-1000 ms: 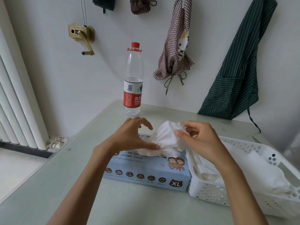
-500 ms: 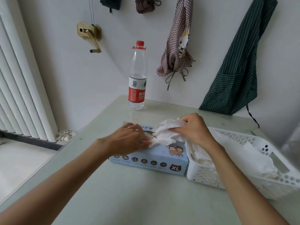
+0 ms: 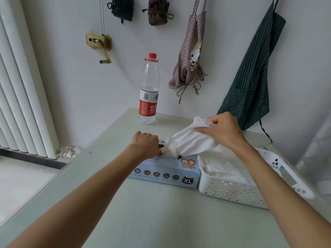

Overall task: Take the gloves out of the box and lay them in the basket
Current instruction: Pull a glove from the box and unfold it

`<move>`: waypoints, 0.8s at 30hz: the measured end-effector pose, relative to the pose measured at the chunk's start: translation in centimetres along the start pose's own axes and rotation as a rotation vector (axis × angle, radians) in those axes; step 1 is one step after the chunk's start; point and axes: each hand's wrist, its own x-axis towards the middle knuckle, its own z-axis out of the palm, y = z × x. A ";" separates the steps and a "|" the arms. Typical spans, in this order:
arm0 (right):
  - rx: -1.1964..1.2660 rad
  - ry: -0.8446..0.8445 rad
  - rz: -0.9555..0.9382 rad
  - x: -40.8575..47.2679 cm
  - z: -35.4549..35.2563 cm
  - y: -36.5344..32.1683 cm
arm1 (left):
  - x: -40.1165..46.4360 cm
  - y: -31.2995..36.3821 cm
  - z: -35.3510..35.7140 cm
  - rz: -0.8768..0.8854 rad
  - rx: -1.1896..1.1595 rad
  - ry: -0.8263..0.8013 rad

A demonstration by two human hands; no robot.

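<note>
Just now the right hand (image 3: 223, 130) is raised above the box (image 3: 166, 171), its grip pinched on a bunch of white gloves (image 3: 193, 140) that stretches down from the fingers to the slot in the box top. The lower end of the bunch is still caught in the opening, so the gloves hang taut and slanted between hand and box. The left hand (image 3: 146, 144) rests on the top of the box at its far left side, fingers curled down beside the opening; its grip looks like it pinches the loose glove material at the slot, though the knuckles hide the fingertips and I cannot tell for sure.

The box is pale blue, lies flat on the pale green counter (image 3: 161, 221) and shows a row of small round icons and an "XL" mark on its front face. Touching its right end sits a white perforated basket (image 3: 232, 192), which already holds a flat pile of white gloves.

Farther back on the counter a clear water bottle (image 3: 149, 90) with a red cap and red label stands upright near the wall. On the wall hang a checked apron (image 3: 190, 68) and a dark green striped apron (image 3: 250, 83). A white radiator (image 3: 21, 95) runs along the left side.
</note>
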 end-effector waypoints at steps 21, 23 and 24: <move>0.029 0.032 -0.159 -1.6 -2.2 2.0 | 0.8 0.1 -0.3 0.054 -0.259 0.037; 0.032 0.022 -0.146 -1.6 -2.9 2.5 | 1.0 0.0 -0.4 0.047 -0.244 -0.027; 0.047 0.043 -0.132 -1.6 -3.2 2.7 | 1.2 0.0 -0.5 0.050 -0.227 -0.051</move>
